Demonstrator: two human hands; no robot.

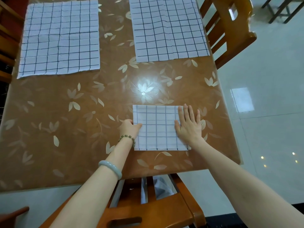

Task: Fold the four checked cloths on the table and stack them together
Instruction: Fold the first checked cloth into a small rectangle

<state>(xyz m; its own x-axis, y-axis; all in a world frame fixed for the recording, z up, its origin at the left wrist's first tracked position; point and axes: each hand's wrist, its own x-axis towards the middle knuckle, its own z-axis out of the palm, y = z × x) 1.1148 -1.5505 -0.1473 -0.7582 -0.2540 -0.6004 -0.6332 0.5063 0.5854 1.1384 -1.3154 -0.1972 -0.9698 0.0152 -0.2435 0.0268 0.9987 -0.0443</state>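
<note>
A folded white cloth with dark checks [158, 127] lies near the table's front right edge. My right hand [188, 125] lies flat on its right side, fingers straight and pointing away from me. My left hand [130, 128] grips the cloth's left edge, thumb on top and fingers tucked under it. Two more checked cloths lie spread flat at the back: one at the far left [60, 38], one at the far right [167, 28].
The table [65, 129] has a glossy brown top with a pale flower pattern. A wooden chair [228, 30] stands at the right side, another [148, 203] at the front below my arms. Wooden furniture [8, 38] borders the left edge. White tiled floor lies to the right.
</note>
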